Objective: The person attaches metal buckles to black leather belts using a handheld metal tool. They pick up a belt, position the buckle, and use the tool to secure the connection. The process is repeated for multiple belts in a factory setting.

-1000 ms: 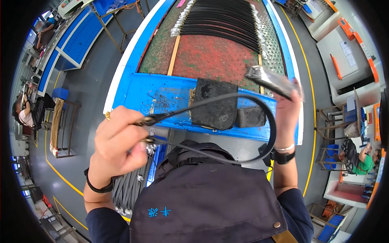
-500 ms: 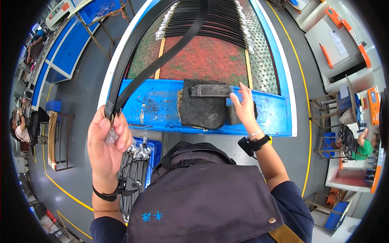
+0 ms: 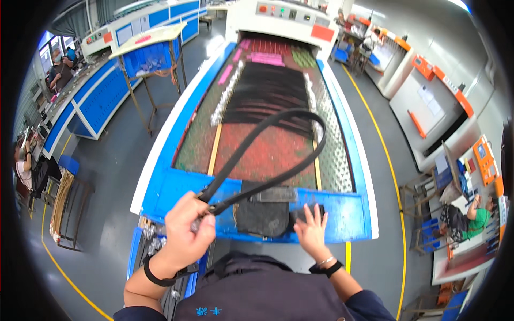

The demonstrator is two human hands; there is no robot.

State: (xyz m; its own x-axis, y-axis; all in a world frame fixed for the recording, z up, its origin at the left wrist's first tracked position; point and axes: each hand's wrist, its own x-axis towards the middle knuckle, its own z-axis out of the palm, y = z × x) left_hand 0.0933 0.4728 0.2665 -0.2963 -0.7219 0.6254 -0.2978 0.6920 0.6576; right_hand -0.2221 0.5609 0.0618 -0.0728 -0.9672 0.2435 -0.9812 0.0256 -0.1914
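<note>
My left hand point(image 3: 191, 219) is closed around the two ends of a long black strap point(image 3: 251, 136). The strap rises from the fist in a wide loop that bends over to the right above the red bed point(image 3: 262, 152). My right hand point(image 3: 312, 231) has its fingers spread and nothing in it. It is over the blue ledge point(image 3: 348, 214), beside a small black block point(image 3: 301, 215); whether it touches the block I cannot tell. Left of that hand lies a black pad point(image 3: 262, 219), with a dark flat bar point(image 3: 273, 195) along its far edge.
Several black straps point(image 3: 267, 99) with white-wrapped ends lie in rows across the bed. Pink pieces point(image 3: 266, 58) lie farther off, before a machine opening. A bin of wrapped straps point(image 3: 152, 243) stands at lower left. People work at both sides.
The view has tilted up, showing more of the bed and machine. The strap's loop has swung over to the right. My right hand has moved from beside the bar toward the small block.
</note>
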